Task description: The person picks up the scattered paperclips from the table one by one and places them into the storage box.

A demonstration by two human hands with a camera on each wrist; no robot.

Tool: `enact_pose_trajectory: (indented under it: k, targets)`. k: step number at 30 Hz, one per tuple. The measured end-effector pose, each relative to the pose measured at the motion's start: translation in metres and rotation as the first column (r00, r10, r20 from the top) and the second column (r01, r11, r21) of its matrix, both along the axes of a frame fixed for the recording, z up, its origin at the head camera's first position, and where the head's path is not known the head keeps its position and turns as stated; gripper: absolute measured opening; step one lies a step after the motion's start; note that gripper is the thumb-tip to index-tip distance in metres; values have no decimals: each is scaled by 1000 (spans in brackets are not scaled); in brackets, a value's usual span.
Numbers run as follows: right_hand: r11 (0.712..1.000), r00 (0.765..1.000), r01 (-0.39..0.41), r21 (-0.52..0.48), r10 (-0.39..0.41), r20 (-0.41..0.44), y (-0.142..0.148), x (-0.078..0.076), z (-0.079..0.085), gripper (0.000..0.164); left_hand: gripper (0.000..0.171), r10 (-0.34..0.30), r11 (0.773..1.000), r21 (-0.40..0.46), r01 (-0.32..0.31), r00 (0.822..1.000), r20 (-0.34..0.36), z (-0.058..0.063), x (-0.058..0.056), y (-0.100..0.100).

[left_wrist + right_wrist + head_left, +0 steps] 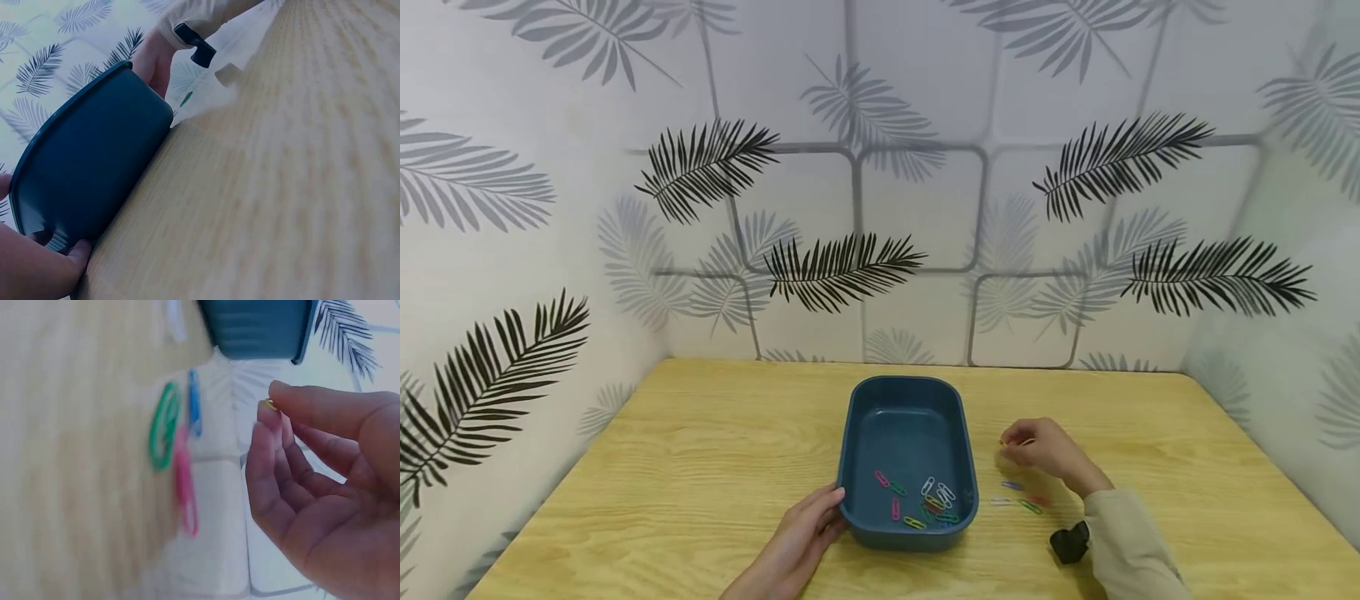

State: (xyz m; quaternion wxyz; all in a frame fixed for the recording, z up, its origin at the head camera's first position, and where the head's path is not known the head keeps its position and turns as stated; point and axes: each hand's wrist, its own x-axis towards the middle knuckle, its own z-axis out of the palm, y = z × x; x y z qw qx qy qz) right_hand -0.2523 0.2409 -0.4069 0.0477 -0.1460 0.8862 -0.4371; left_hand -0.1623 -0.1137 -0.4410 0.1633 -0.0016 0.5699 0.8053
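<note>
A dark blue plastic bin [910, 540] stands on the wooden table, with several coloured paper clips [896, 510] lying loose toward its near end. At the near left corner my left hand [801, 537] grips the bin, thumb at the rim and fingers against the outer wall. To the right of the bin, my right hand [1041, 446] is raised over the table and pinches a yellow paper clip [271, 405] between thumb and fingertips. Most of that clip is hidden by the fingers. Below this hand lie a green paper clip [164, 425], a blue one [194, 403], a pink one [185, 481] and a white one [1001, 502].
A black strap mount [1070, 542] sits by the right sleeve [1131, 542]. Table surface [715, 442] stretches to both sides of the bin. Behind it rises a wall [917, 208] with a leaf pattern, and similar walls flank the table.
</note>
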Motion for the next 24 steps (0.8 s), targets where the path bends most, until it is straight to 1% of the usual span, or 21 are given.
enact_pose_trajectory:
  k: [4,7,10,12,15,24]
  targets:
    - [994,998,68,-88,-67,18,4,5,-4,24,64,2,1000,7,-2,1000,0,-1,-1,1]
    - [983,993,118,-141,-113,43,7,8,-5,24,64,-1,1000,18,1,1000,5,-1,-1,2]
    - [975,988,151,-166,-143,60,8,10,-6,22,65,-4,1000,17,4,1000,5,0,-2,3]
    - [972,987,155,-178,-145,64,8,11,-6,21,65,-3,1000,13,3,1000,9,0,-1,3]
    - [972,989,147,-182,-141,47,4,11,-4,19,64,1,1000,3,-1,1000,9,1,-1,3]
    - [985,994,97,-144,-104,-44,-15,19,12,18,63,10,1000,-9,-10,1000,9,3,1,3]
